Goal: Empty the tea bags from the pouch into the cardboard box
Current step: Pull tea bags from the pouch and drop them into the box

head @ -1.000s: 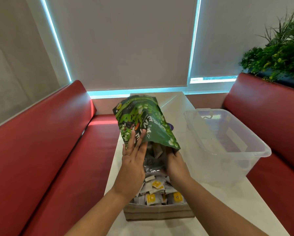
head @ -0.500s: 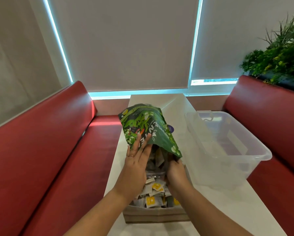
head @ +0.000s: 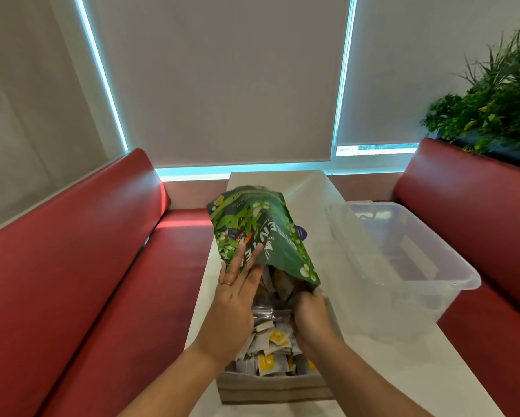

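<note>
Since the frame 1 s ago we'd lowered the pouch closer to the cardboard box, mouth down, approx 12 o'clock of it. Our left hand lay flat, fingers spread, vs the pouch's front; right hand pinched the mouth's edge at 3 o'clock. Tea bags were piled in the box, more at the mouth. We judged the pouch light, crinkly, a bit slick; best held by the bottom corners.
</note>
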